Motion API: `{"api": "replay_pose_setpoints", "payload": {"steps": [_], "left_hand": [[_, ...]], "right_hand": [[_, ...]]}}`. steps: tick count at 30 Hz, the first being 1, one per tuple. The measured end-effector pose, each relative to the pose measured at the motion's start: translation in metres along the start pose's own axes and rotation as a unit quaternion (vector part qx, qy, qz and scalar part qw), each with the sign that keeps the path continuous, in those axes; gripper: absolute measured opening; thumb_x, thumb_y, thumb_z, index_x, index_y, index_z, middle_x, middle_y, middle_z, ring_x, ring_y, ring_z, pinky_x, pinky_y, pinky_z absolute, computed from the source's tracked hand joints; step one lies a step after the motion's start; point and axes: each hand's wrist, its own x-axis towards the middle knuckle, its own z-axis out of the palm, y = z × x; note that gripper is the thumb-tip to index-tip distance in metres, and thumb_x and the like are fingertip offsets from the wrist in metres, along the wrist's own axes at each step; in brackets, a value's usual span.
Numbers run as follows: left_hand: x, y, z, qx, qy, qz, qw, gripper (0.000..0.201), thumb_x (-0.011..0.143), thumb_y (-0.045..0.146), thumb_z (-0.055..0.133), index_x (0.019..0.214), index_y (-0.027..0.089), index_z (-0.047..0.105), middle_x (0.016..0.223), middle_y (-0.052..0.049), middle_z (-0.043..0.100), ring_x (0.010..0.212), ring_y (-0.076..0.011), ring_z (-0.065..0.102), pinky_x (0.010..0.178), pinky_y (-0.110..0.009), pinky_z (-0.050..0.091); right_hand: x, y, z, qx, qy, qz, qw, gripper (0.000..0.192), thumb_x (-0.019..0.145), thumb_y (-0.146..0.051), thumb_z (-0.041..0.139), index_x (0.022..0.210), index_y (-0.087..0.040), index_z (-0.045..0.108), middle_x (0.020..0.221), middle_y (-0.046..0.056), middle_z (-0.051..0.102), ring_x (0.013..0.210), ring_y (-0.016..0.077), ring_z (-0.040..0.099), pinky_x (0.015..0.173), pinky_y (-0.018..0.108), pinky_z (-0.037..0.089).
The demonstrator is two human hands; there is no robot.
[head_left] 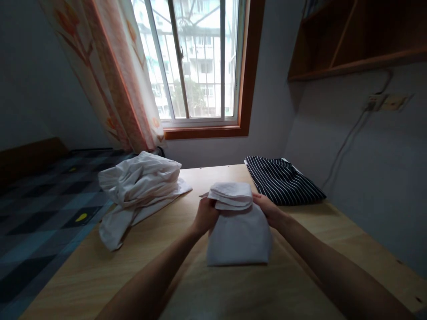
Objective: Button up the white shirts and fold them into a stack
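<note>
Both hands on one piece: the white cloth (238, 231), lying on the wooden bench (167, 275) directly in front of the person. Left hand (206, 215) has its grip closed on the left edge of the cloth's far end, fingers curled around the fabric; right hand (268, 208) pinches the right edge of the same end, fingers partly hidden behind the cloth. Between the two grips the far end is doubled back into a layered fold, several thicknesses visible, raised a little above the flat near part. The near part lies smooth on the bench with rounded corners, already narrowed to a compact rectangle. Judged from this, the folding of this piece looks well along: the sides are in, the end fold is in hand, and only laying it down and flattening seems left (no telling whether another fold is meant). Well left of the left grip, a crumpled white heap (140, 191) of fabric sits loose on the bench, one part trailing toward the edge; it appears not yet folded. Just beyond the right grip, a dark striped garment (283, 180) lies flat and squared, apparently finished. Window (193, 58) and curtain (113, 75) beyond the bench.
</note>
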Motion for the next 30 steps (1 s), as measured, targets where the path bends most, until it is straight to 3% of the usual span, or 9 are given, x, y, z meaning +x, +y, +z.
{"api": "replay_pose_setpoints", "payload": {"steps": [3,6,10,13,16,19,21,24,30], "left_hand": [[0.009,0.014,-0.022,0.071,0.141,0.018,0.987,0.029,0.066,0.009,0.052,0.051,0.019,0.030,0.049,0.005,0.032,0.053,-0.0091,0.033,0.050,-0.023,0.028],[0.016,0.028,-0.044,0.112,0.231,0.069,0.964,0.033,0.067,0.004,0.050,0.055,0.021,0.025,0.053,0.005,0.025,0.054,-0.0092,0.026,0.051,-0.025,0.023],[0.010,0.039,-0.048,0.146,0.089,0.152,0.973,0.037,0.072,0.007,0.053,0.055,0.022,0.025,0.053,0.003,0.030,0.053,-0.0113,0.030,0.050,-0.028,0.026],[-0.012,0.044,-0.035,0.155,-0.062,0.227,0.959,0.032,0.080,0.016,0.054,0.054,0.020,0.036,0.068,-0.003,0.052,0.066,-0.0150,0.049,0.060,-0.030,0.041],[-0.041,0.050,-0.022,0.203,-0.246,0.272,0.908,0.017,0.085,0.021,0.053,0.069,0.018,0.056,0.113,-0.007,0.061,0.103,-0.0216,0.056,0.093,-0.038,0.044],[-0.062,0.051,-0.019,0.265,-0.371,0.280,0.844,0.008,0.080,0.023,0.058,0.086,0.019,0.063,0.122,-0.008,0.060,0.113,-0.0254,0.055,0.103,-0.041,0.039],[-0.068,0.047,-0.023,0.291,-0.375,0.267,0.839,0.025,0.076,0.026,0.063,0.100,0.018,0.063,0.121,-0.011,0.060,0.113,-0.0283,0.054,0.102,-0.042,0.040],[-0.067,0.034,-0.032,0.322,-0.324,0.218,0.862,0.043,0.076,0.030,0.061,0.117,0.017,0.058,0.120,-0.014,0.060,0.106,-0.0289,0.057,0.092,-0.041,0.047],[-0.060,-0.006,-0.044,0.311,-0.271,0.191,0.891,0.019,0.085,0.025,0.049,0.077,0.017,0.065,0.073,-0.008,0.066,0.069,-0.0178,0.060,0.064,-0.026,0.048]], "right_hand": [[0.016,-0.022,-0.001,0.009,0.167,-0.153,0.974,0.028,0.066,-0.036,0.080,0.081,-0.020,0.064,0.066,-0.002,0.064,0.052,0.0100,0.055,0.049,0.022,0.045],[0.026,-0.047,0.000,-0.037,0.190,-0.242,0.951,0.027,0.064,-0.034,0.080,0.080,-0.019,0.065,0.069,-0.003,0.063,0.053,0.0074,0.052,0.049,0.020,0.044],[0.027,-0.045,0.007,-0.114,0.110,-0.140,0.977,0.033,0.068,-0.039,0.079,0.089,-0.019,0.063,0.091,0.004,0.066,0.071,0.0122,0.063,0.061,0.023,0.051],[0.024,-0.018,0.014,-0.108,0.040,-0.039,0.993,0.042,0.076,-0.049,0.070,0.106,-0.023,0.059,0.111,0.007,0.063,0.083,0.0167,0.066,0.067,0.028,0.054],[0.017,0.006,0.020,-0.143,-0.033,-0.026,0.989,0.052,0.078,-0.050,0.067,0.122,-0.024,0.053,0.111,0.007,0.065,0.087,0.0178,0.065,0.069,0.028,0.053],[0.006,0.014,0.022,-0.273,-0.078,-0.064,0.957,0.041,0.074,-0.039,0.072,0.108,-0.018,0.063,0.095,0.005,0.068,0.082,0.0180,0.064,0.067,0.026,0.050],[-0.003,0.012,0.020,-0.348,-0.072,-0.122,0.927,0.027,0.074,-0.035,0.070,0.094,-0.016,0.067,0.089,0.004,0.069,0.081,0.0178,0.062,0.070,0.026,0.048],[-0.015,0.005,0.010,-0.397,0.001,-0.194,0.897,0.021,0.079,-0.036,0.064,0.088,-0.017,0.068,0.081,0.003,0.068,0.073,0.0165,0.060,0.066,0.026,0.047],[-0.033,-0.006,-0.015,-0.480,0.089,-0.236,0.841,0.024,0.077,-0.041,0.067,0.070,-0.018,0.064,0.063,0.001,0.060,0.059,0.0141,0.051,0.054,0.025,0.040]]}}
